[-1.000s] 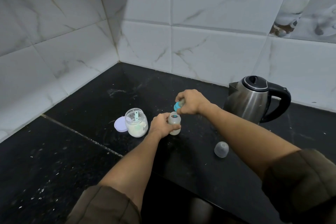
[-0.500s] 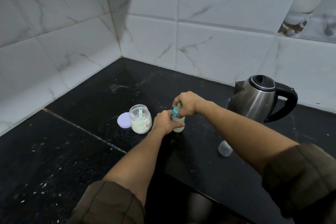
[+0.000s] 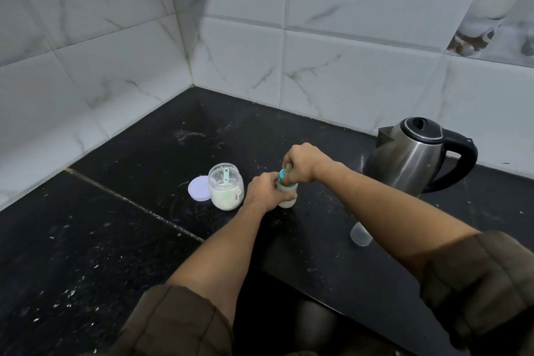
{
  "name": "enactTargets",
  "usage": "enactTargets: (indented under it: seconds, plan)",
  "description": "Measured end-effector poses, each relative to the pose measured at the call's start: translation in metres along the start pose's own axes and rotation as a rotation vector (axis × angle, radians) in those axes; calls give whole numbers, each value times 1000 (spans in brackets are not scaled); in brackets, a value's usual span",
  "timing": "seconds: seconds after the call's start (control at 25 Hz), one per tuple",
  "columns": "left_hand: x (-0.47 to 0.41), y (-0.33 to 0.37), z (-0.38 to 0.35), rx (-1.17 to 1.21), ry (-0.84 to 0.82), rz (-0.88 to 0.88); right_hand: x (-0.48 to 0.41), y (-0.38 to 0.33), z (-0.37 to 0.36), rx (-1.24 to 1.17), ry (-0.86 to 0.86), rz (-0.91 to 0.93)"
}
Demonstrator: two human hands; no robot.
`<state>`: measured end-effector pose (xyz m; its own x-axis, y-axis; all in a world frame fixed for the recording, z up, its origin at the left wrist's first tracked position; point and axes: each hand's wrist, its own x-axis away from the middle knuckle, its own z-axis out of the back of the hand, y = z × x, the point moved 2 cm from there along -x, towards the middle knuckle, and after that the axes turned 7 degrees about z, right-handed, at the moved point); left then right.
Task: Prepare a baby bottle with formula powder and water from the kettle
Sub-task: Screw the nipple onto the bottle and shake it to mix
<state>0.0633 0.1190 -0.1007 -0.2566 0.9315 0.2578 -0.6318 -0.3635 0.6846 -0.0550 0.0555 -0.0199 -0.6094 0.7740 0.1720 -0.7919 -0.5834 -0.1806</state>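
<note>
Bottle: our baby bottle (image 3: 287, 196) stands upright on the black counter (image 3: 115, 240), mid-scene, just right of the formula jar (image 3: 226, 191) and well left of the kettle (image 3: 410, 157).
Left hand: our left hand (image 3: 264, 192) wraps its fingers round the bottle's body and steadies it.
Right hand: our right hand (image 3: 300, 163) curls over the top and grips the teal collar (image 3: 284, 178) with the teat.
What changed: a second ago we held the collar up, clear of the neck. Now it sits down on the neck.
What it means: we judge that filling is over and closing has begun. Whether the thread has caught we cannot tell.
Contents: pale at the bottle's foot. The level is hidden by our fingers.
Jar: open, with the scoop (image 3: 225, 175) inside and its lid (image 3: 198, 188) flat on the counter just to the left.
Clear cap: the cap (image 3: 359, 235) lies near right, partly behind our right forearm.
Still to do: probably tighten the collar, then fit the cap.
</note>
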Motion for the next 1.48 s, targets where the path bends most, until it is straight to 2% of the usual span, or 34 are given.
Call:
enactTargets:
  seconds: [0.2, 0.4, 0.6, 0.84, 0.92, 1.04, 1.2, 1.4, 1.48]
  plan:
    - [1, -1, 0, 6, 6, -30, 2, 3, -4, -1, 77, -120]
    - [0, -2, 1, 9, 14, 8, 9, 0, -1, 92, 86, -100]
    - [-1, -1, 3, 14, -22, 1, 9, -5, 7, 102, -129, 80]
    - [0, 0, 2, 15, 0, 8, 9, 0, 0, 106, 3, -156]
    - [0, 0, 2, 15, 0, 22, 14, -1, 0, 149, 41, -180]
    - [-1, 0, 2, 7, -4, 20, 12, 0, 6, 77, 35, -77]
    - [0, 0, 2, 25, -28, 15, 8, -3, 8, 74, -115, 97]
    - [3, 1, 2, 31, -9, -1, 8, 3, 0, 122, 14, -125]
    - [2, 0, 2, 31, -14, 2, 9, 4, -5, 158, 35, -131]
